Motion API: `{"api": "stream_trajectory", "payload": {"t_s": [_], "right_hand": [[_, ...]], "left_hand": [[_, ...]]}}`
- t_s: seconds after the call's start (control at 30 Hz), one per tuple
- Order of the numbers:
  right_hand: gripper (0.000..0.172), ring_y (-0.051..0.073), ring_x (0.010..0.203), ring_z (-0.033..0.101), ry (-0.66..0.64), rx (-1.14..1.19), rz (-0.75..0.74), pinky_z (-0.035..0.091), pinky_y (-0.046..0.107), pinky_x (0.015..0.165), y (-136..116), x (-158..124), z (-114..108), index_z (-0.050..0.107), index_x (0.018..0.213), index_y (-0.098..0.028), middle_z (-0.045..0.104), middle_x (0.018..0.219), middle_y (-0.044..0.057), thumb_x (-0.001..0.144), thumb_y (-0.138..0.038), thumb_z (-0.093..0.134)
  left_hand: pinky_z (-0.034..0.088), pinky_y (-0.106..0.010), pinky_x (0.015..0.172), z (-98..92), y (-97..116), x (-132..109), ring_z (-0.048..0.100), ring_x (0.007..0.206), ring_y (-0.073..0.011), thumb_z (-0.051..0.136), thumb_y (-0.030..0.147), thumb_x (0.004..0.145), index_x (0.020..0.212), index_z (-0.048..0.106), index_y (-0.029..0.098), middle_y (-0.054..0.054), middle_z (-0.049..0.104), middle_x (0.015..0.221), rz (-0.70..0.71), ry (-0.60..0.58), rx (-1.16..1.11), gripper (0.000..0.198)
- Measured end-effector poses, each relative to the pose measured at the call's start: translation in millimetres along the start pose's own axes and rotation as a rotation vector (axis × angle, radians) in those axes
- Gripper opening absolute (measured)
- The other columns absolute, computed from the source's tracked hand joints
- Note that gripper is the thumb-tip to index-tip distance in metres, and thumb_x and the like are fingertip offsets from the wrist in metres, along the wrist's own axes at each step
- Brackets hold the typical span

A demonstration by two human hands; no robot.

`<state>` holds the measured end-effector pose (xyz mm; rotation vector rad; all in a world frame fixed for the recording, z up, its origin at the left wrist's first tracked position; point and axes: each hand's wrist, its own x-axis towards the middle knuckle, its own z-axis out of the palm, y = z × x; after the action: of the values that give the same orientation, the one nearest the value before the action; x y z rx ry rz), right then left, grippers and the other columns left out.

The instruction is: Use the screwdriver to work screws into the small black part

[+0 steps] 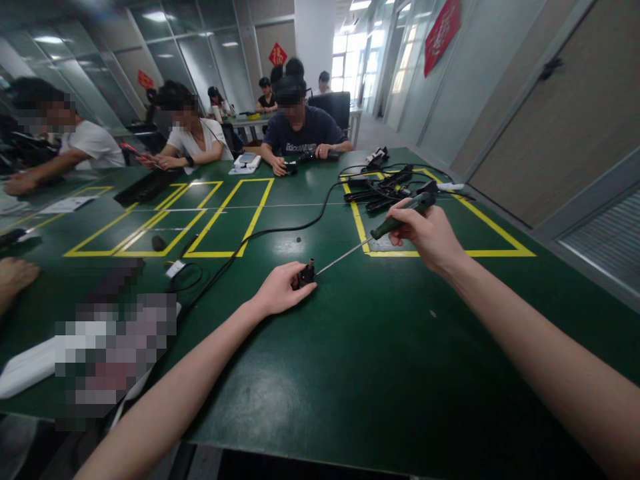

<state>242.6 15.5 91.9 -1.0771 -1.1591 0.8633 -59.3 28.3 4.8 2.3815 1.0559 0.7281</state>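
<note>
My left hand (281, 289) is closed around a small black part (308, 272) with a short metal-looking stub on top, holding it at the table surface. Its exact kind I cannot make out, as my fingers cover much of it. In my right hand (425, 230) is a screwdriver (377, 230) with a dark green handle and a long thin shaft. The shaft slants down to the left, and its tip meets or nearly meets the black part's right side.
A green table (350, 373) carries yellow tape outlines (257, 217). Black parts and cables (385, 190) lie at the back right. A black cable (280, 230) crosses the table. A white object (35, 363) lies at left. A co-worker (300, 133) sits opposite; others sit left.
</note>
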Motion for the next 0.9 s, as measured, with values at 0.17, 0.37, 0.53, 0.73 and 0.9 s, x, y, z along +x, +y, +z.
{"api": "stream_trajectory", "payload": {"t_s": [0.17,0.37,0.53,0.73,0.9], "right_hand": [[0.046,0.01,0.035,0.049,0.003,-0.008,0.042,0.039,0.023,0.036,0.8,-1.8,2.5,0.065,0.067,-0.02,0.054,0.045,-0.002,0.073,-0.061,0.083],[0.028,0.008,0.036,0.042,-0.027,0.002,0.106,0.03,0.021,0.034,-2.0,-2.3,2.2,0.064,0.067,-0.02,0.047,0.042,-0.005,0.068,-0.043,0.081],[0.026,0.009,0.044,0.05,-0.043,0.026,0.131,0.037,0.022,0.04,-2.9,-1.0,1.7,0.064,0.065,-0.019,0.057,0.055,-0.002,0.061,-0.04,0.079],[0.037,0.007,0.036,0.031,-0.068,-0.002,0.154,0.02,0.023,0.038,-4.0,-2.1,0.6,0.066,0.068,-0.02,0.041,0.038,-0.006,0.076,-0.055,0.076],[0.023,0.007,0.039,0.032,-0.106,0.013,0.148,0.018,0.022,0.041,-6.5,-4.0,0.6,0.064,0.07,-0.021,0.04,0.04,-0.007,0.07,-0.04,0.076]], "left_hand": [[0.038,-0.024,0.058,-0.4,-0.1,-0.1,0.048,0.059,-0.0116,0.072,0.035,0.093,0.084,0.064,0.017,0.002,0.056,0.073,-0.01,0.011,-0.008,0.022],[0.038,-0.025,0.059,-1.1,1.6,0.2,0.048,0.06,-0.0116,0.072,0.036,0.092,0.085,0.066,0.017,0.002,0.056,0.073,-0.026,0.002,-0.028,0.021],[0.038,-0.024,0.058,-2.1,2.1,0.2,0.049,0.061,-0.0118,0.073,0.038,0.092,0.084,0.065,0.017,0.002,0.056,0.073,-0.029,-0.002,-0.028,0.023],[0.038,-0.024,0.059,-2.9,1.4,0.5,0.049,0.061,-0.0122,0.072,0.039,0.093,0.085,0.066,0.017,0.002,0.057,0.074,-0.024,-0.012,-0.018,0.024],[0.039,-0.025,0.061,-1.3,-0.8,0.0,0.05,0.062,-0.0128,0.073,0.039,0.093,0.085,0.066,0.017,0.002,0.057,0.074,-0.019,-0.016,-0.004,0.025]]}}
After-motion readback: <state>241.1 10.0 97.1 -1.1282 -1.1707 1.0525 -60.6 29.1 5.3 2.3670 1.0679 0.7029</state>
